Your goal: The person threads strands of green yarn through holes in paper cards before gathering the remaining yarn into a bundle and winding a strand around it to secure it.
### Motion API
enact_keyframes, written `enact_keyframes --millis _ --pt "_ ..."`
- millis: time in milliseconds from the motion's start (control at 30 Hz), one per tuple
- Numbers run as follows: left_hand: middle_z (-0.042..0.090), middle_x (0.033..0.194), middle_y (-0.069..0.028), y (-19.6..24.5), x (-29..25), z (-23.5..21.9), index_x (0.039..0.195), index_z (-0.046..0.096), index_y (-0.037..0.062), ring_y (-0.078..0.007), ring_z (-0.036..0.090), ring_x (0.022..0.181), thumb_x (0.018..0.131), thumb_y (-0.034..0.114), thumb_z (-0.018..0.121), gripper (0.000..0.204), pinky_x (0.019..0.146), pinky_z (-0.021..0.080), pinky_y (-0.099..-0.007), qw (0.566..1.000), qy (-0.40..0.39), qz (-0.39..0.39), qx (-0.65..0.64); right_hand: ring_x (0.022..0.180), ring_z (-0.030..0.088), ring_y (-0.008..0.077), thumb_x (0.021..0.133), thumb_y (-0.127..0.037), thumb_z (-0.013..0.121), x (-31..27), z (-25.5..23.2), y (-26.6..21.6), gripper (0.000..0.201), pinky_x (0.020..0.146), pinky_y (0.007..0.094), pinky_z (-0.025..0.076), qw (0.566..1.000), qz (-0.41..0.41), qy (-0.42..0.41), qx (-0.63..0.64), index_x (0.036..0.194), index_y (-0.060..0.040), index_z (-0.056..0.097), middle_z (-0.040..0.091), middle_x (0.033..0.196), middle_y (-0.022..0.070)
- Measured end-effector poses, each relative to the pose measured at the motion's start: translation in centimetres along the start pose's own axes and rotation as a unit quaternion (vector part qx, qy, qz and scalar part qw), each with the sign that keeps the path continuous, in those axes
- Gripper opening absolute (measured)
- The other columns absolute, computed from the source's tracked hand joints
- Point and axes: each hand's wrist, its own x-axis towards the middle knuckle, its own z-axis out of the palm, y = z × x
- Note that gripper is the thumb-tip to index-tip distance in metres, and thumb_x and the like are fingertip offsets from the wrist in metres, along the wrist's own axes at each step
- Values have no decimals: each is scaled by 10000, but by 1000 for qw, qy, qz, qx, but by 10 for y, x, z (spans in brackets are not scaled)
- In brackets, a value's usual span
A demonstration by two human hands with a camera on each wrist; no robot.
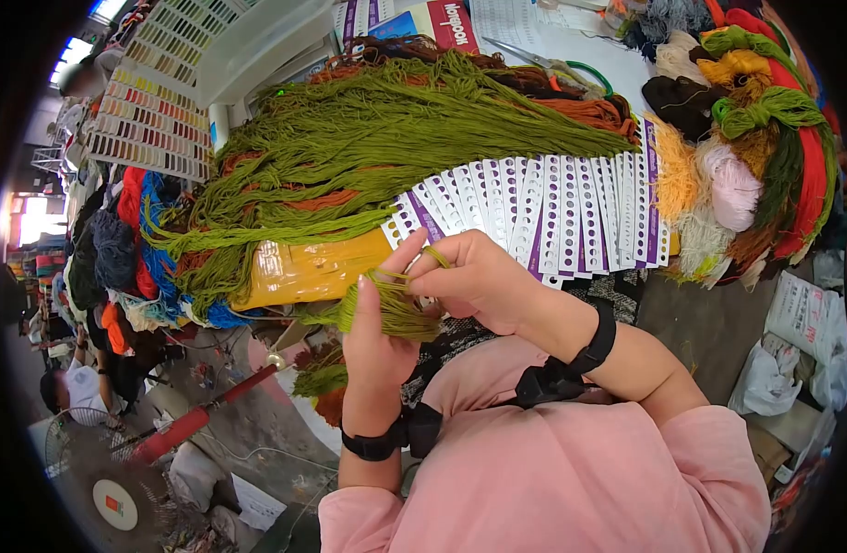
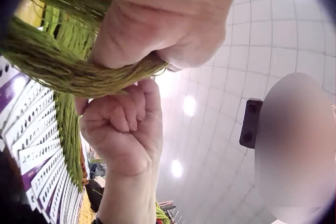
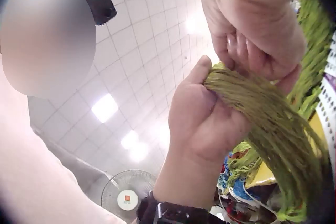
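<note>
A green thread bundle point(image 1: 397, 311) hangs from the left hand point(image 1: 379, 346), whose thumb and fingers grip its upper end. The right hand point(image 1: 474, 276) is at the top of that bundle, its curled fingers pinching a few green strands. In the right wrist view, the bundle point(image 3: 273, 129) drapes across the left palm point(image 3: 202, 121), with the right hand point(image 3: 257, 19) touching its end. The left wrist view has the bundle point(image 2: 63, 71) under the left hand point(image 2: 163, 24), close to the right hand's curled fingers point(image 2: 123, 109).
Long green threads point(image 1: 396, 115) cover the table beside fanned white hole-punched cards point(image 1: 552, 212) and a yellow wrapped packet point(image 1: 313, 272). Scissors point(image 1: 525, 53) lie at the back. Coloured yarn point(image 1: 732, 175) is heaped at right; a fan point(image 1: 114, 461) stands lower left.
</note>
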Motion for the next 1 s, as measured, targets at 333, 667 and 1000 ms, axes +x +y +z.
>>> enact_keyframes --millis 333,667,1000 --pt "504 1088 -149 -5 -4 -6 1065 487 -31 -186 515 930 857 164 421 292 727 445 -291 994 93 64 3 460 371 30 734 -53 566 1 -3 1 21 444 150 311 999 -14 -12 32 741 -34 570 510 606 -8" --pt "461 1143 -168 -7 -1 -20 1027 497 -60 -216 479 1006 895 242 309 379 850 404 -365 995 19 36 -96 495 419 40 757 -101 540 2 -7 -3 79 430 162 322 998 -5 -63 3 734 -30 567 549 659 9" --pt "390 1213 -164 0 -4 -6 1169 379 -61 -219 375 1120 902 358 186 533 849 397 -370 997 19 41 -56 486 424 50 798 -144 509 3 -8 5 155 439 176 336 998 -31 38 30 743 -26 593 536 634 3"
